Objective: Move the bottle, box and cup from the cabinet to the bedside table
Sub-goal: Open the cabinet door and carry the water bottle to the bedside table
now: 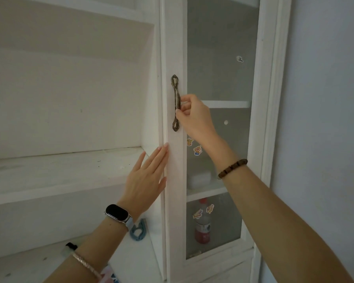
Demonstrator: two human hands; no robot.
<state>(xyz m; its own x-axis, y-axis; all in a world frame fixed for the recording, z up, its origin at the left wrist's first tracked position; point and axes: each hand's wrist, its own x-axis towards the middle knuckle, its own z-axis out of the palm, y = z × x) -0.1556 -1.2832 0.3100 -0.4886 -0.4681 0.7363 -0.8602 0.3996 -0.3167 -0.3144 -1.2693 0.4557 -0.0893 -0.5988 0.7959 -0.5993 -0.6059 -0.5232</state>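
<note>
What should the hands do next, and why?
Probably pull the door open. The right hand already grips the handle, the left hand rests flat on the door's edge, and the bottle sits behind the closed glass.

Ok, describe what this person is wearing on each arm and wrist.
Both arms are bare, with no sleeves in view. The left hand has a dark oval-faced smartwatch on a pale strap at the wrist, with a thin pinkish bracelet further up the forearm. The right hand has a brown beaded bracelet.
</note>
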